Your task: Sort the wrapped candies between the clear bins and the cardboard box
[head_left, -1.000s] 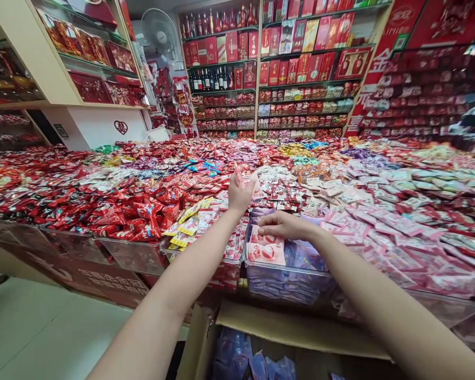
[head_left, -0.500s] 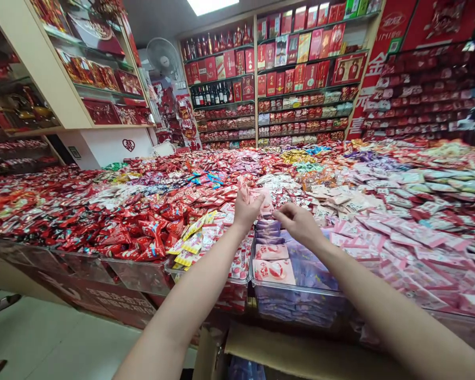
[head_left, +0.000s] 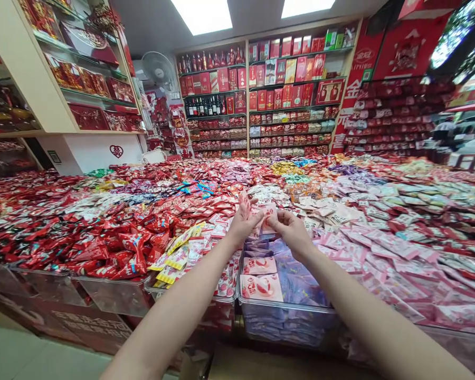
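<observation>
My left hand [head_left: 243,224] is closed on several pink candy packets [head_left: 244,203], some sticking up past the fingers. Fingers and thumb of my right hand [head_left: 291,229] pinch the right side of another pink packet [head_left: 267,212], which lies between both hands. Below them stands a clear plastic bin [head_left: 288,306] packed with purple packets [head_left: 304,279]. On its left side, two pink packets with a red print [head_left: 262,287] lie flat in a row, one behind the other. How many packets my left hand holds, I cannot tell.
Red twisted candies [head_left: 130,256] and yellow-white packets [head_left: 180,256] fill bins to the left. Pale pink packets [head_left: 383,269] are heaped to the right. A cardboard box [head_left: 253,364] sits below the counter edge. Shelves of red boxes [head_left: 287,97] line the back wall.
My right hand has moved in to my left and now grips a pink packet. The camera view has tilted up and shifted right.
</observation>
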`<state>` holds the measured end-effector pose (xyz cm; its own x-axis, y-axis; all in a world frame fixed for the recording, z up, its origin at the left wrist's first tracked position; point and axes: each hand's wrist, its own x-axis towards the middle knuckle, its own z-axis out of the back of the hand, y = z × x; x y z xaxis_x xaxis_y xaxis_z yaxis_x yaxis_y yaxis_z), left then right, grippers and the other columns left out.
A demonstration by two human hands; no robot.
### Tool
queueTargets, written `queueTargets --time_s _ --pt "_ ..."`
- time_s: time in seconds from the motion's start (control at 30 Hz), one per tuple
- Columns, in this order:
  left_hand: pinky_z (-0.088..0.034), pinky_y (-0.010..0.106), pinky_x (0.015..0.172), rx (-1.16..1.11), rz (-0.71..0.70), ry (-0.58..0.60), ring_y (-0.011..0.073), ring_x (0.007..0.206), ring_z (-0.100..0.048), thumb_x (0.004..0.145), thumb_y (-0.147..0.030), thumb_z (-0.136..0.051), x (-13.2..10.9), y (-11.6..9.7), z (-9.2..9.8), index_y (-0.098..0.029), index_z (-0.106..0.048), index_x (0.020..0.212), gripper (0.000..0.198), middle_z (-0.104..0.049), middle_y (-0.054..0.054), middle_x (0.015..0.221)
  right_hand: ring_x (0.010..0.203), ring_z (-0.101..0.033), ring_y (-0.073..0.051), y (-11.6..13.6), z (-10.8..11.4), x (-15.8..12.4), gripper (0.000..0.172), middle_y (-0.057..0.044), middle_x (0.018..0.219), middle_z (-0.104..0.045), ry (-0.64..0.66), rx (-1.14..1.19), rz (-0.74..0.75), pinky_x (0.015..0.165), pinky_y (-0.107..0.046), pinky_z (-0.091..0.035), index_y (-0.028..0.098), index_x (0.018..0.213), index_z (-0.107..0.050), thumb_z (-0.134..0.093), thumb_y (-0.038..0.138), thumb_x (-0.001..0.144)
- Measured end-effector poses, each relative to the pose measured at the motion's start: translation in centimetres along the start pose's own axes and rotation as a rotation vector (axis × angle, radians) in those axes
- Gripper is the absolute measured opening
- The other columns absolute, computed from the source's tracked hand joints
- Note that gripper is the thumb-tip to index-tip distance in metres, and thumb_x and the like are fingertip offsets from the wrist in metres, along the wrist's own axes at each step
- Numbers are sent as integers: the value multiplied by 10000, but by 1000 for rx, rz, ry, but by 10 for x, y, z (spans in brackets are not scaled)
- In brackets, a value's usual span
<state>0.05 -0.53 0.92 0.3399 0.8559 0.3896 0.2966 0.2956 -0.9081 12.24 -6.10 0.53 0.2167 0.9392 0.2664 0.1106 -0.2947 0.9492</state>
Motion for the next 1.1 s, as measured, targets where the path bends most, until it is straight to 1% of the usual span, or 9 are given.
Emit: queueTargets --time_s 0.1,0.2,0.33,0.47,0.53,0.6,0.87,0.97,1.1 --pt "-437 365 841 89 -53 -106 188 910 -571 630 -247 -670 5 2 4 -164 -527 1018 422 -599 72 967 568 -542 -131 -1 3 3 391 -13 672 -610 -102 80 -21 510 -263 -429 172 724 -534 -694 464 518" --pt "-451 326 804 109 -121 -281 162 858 -582 627 -196 -649 11 1 9 -160 -527 938 335 -605 58 929 580 -540 -127 0 7 4 414 -18 684 -617 -174 58 16 529 -257 -427 167 737 -545 -680 487 513" --pt "-462 278 745 98 -176 -452 130 787 -585 668 -195 -591 16 0 16 -166 -513 903 250 -605 36 880 582 -526 -127 -1 11 2 378 -41 719 -627 1 -225 19 521 -253 -409 148 794 -589 -586 482 618" --pt "-462 258 719 78 -136 -447 122 763 -587 688 -202 -566 18 2 18 -164 -521 882 203 -614 26 830 623 -534 -135 -2 13 -2 244 -34 720 -635 256 -593 49 585 -264 -413 152 778 -626 -526 359 695" --pt "-460 254 711 80 -125 -441 122 751 -588 687 -203 -568 18 4 17 -160 -528 869 191 -615 23 815 630 -540 -141 -3 12 -5 210 -28 697 -638 394 -701 28 593 -266 -413 157 784 -639 -523 309 697" --pt "-458 245 706 93 -133 -437 116 737 -584 687 -187 -566 18 5 16 -157 -535 848 166 -613 19 800 638 -547 -145 -3 11 -7 199 -28 690 -637 451 -747 6 584 -262 -413 156 804 -639 -529 276 689" --pt "-452 232 662 142 -135 -425 113 693 -573 694 -174 -560 18 7 14 -165 -541 827 135 -608 10 766 568 -525 -122 -5 10 -9 122 -16 636 -602 480 -760 -56 516 -246 -400 160 727 -569 -579 249 644" --pt "-448 234 664 146 -144 -414 116 699 -575 694 -172 -561 17 6 13 -161 -542 827 135 -613 14 780 549 -523 -116 -2 10 -11 124 -10 616 -597 509 -664 -120 502 -242 -399 162 698 -557 -594 263 637" --pt "-444 240 691 143 -159 -397 124 736 -583 689 -179 -572 17 6 13 -159 -543 827 142 -621 21 807 495 -493 -92 7 7 -16 141 -1 576 -579 424 -548 -232 457 -223 -368 156 660 -546 -623 265 617"
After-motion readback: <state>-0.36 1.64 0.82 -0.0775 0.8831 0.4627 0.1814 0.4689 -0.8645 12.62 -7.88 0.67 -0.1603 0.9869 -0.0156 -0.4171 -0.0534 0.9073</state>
